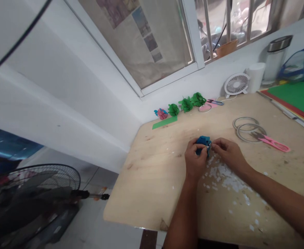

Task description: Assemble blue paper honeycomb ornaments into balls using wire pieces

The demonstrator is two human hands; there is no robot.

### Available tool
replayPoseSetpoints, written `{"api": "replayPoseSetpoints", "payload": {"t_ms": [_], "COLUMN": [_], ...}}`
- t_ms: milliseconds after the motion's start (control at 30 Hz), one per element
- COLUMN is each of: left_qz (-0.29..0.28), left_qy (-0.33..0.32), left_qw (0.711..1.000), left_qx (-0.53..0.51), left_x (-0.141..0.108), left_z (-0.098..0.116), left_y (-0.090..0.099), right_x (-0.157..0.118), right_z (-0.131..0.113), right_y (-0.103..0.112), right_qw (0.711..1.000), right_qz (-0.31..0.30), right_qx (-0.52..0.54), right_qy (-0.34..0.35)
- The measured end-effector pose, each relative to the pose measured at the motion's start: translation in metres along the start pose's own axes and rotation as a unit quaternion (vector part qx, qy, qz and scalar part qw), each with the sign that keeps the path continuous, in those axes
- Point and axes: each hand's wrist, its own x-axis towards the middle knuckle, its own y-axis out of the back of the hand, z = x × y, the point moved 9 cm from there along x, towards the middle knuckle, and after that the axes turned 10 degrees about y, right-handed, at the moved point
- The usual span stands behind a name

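While scraps (226, 177) litter the table (152, 173), windows (164, 41) overlook it.

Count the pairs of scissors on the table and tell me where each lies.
2: the pink scissors, right of the right hand; the blue scissors, at the back near the small white fan.

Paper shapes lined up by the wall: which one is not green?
The leftmost paper shape: it is pink and blue, whereas the other three shapes are green.

no readable text, no legible labels
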Motion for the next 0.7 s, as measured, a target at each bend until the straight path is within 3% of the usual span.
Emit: {"api": "replayPoseSetpoints", "payload": {"t_ms": [700], "left_qz": [-0.009], "left_qy": [-0.017], "left_qw": [0.999], "left_qx": [0.029], "left_x": [-0.002], "left_z": [0.001], "left_y": [-0.003], "right_x": [-0.005], "right_z": [-0.021], "right_y": [0.000], "right_qw": [0.990], "right_qz": [0.021], "right_qx": [-0.101], "right_qy": [0.097]}}
